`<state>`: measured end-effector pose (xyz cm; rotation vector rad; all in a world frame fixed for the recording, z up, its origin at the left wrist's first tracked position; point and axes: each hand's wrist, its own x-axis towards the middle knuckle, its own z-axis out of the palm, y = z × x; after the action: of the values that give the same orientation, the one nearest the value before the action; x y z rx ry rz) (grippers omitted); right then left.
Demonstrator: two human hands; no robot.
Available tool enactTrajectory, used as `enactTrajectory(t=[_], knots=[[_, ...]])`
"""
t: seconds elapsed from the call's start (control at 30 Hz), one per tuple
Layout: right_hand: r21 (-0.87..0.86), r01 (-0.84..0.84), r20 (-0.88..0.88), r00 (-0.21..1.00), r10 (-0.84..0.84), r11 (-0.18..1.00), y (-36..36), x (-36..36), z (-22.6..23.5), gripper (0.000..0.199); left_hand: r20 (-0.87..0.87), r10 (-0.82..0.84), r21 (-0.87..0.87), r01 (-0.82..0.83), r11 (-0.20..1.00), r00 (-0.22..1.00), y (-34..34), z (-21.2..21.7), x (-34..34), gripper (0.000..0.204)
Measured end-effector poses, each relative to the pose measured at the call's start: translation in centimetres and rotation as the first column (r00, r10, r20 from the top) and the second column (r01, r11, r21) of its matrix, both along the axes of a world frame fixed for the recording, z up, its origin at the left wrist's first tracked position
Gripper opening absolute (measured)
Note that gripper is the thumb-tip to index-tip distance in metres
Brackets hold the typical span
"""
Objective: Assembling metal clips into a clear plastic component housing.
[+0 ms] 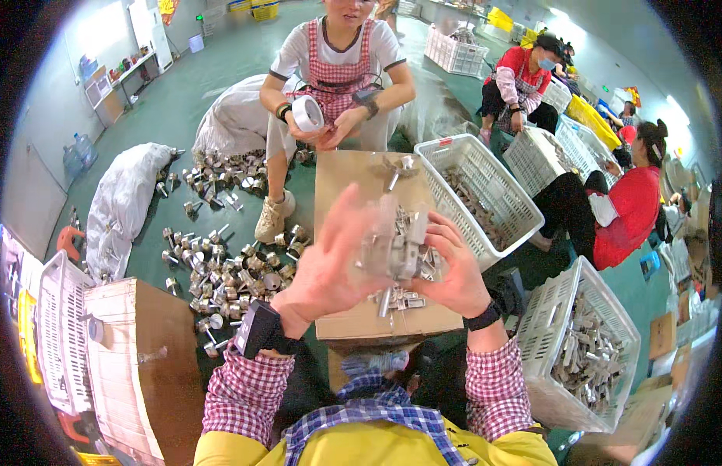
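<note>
Both forearms rise from below; left hand (330, 268) and right hand (454, 272) jointly grasp a clear bag of metal parts (396, 248) above a cardboard box (353, 182).

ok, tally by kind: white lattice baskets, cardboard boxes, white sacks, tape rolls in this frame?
White lattice baskets: 7, e.g. the one beside the right hand at, one with metal parts, one at far left
Cardboard boxes: 2
White sacks: 2
Tape rolls: 1
Total: 12
Both hands, left hand too, hold a bag of metal parts.
</note>
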<state>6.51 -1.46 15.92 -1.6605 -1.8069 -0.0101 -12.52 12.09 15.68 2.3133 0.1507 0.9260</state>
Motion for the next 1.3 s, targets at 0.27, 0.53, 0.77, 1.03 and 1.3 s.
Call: enactTrajectory(t=[0.27, 0.53, 0.77, 1.03, 1.3], knots=[[0.250, -0.161, -0.788, 0.540, 0.297, 0.955, -0.5, -0.8, -2.2, 0.068, 0.146, -0.092, -0.514, 0.155, 0.844, 0.985, 0.5, -1.5, 0.1, 0.063], [0.158, -0.058, -0.822, 0.545, 0.164, 0.986, -0.7, -1.3, -3.6, 0.058, 0.004, -0.004, -0.307, 0.005, 0.952, 1.000, 0.4, -0.9, -0.4, 0.054], [0.287, 0.106, -0.777, 0.606, 0.167, 0.952, 0.0, -3.9, -3.2, 0.040, 0.135, -0.062, -0.583, 0.130, 0.802, 0.989, -0.6, -1.7, 0.5, 0.050], [0.096, -0.046, -0.920, 0.377, 0.106, 0.994, 0.2, -2.3, -2.7, 0.056, 0.209, -0.086, -0.773, 0.218, 0.595, 0.974, -1.0, -1.0, 0.7, 0.051], [0.127, -0.098, -0.866, 0.474, 0.158, 0.987, 0.0, -0.4, -1.7, 0.087, 0.095, -0.095, -0.550, 0.132, 0.825, 0.991, -0.4, -0.9, 0.7, 0.051]])
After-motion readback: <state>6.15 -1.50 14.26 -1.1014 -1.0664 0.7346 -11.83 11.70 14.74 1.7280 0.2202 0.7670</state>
